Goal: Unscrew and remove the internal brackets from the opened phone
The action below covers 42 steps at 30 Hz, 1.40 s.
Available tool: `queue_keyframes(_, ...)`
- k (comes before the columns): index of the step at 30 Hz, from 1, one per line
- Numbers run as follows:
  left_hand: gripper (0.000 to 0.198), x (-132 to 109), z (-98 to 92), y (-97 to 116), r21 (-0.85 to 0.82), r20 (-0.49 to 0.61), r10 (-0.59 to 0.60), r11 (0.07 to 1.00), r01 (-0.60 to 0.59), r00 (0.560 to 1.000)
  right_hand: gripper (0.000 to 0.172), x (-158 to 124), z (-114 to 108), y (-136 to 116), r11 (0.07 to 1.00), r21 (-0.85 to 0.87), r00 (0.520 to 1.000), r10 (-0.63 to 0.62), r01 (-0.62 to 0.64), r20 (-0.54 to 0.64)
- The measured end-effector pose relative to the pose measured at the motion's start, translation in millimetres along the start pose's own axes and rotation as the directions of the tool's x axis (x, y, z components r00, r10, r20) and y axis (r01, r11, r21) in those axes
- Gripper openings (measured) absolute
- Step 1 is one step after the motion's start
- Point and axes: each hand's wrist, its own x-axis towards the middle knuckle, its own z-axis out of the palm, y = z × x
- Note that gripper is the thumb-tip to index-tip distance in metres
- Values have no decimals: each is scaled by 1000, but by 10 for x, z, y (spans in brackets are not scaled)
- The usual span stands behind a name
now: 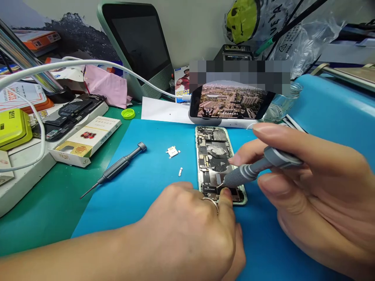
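Note:
An opened smartphone [216, 156] lies on the blue mat, its inner parts bare inside a pale green frame. My left hand [193, 230], with a ring on one finger, grips its lower end, a fingertip pressing on the parts there. In my right hand [307, 183] is a grey screwdriver [246, 171], tilted, held between thumb and fingers. Its thin tip meets the phone's lower part beside my left fingertip; the exact contact point is too small to make out. Left of the phone lie a small metal plate [172, 152] and a tiny metal bracket [180, 171].
A second screwdriver [118, 168] rests on the blue mat [158, 136]. Farther left are a cigarette box [86, 140] and a white power strip [17, 187]. Behind stand a lit phone [231, 99], a glass jar [283, 103] and a dark-screened display [137, 43]; a white cable [102, 62] arches across.

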Motion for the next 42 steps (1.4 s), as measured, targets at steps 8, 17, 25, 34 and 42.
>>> queue_keyframes(8, 30, -1, -17, -10, -23, 9, -6, 1000, 6, 1000, 63, -9, 72, -92, 1000, 17, 995, 27, -26, -94)
queue_keyframes(17, 30, 8, -12, -8, -20, 17, -4, 1000, 4, 1000, 66, 43, -34, 24, 992, -1, 992, -123, 123, 9)
queue_keyframes(25, 29, 1, -17, -14, -4, 18, 0, 1000, 0, 1000, 65, -4, 77, -119, 999, 17, 996, 50, -49, -80)
queue_keyframes(34, 30, 13, -30, -3, -16, 31, -6, 1000, 6, 1000, 65, 35, -23, -17, 997, -18, 997, -74, 73, -19)
queue_keyframes(42, 30, -13, -36, 0, -21, 44, 4, 1000, -3, 999, 67, 6, -29, -52, 999, -29, 999, -46, 45, -25)
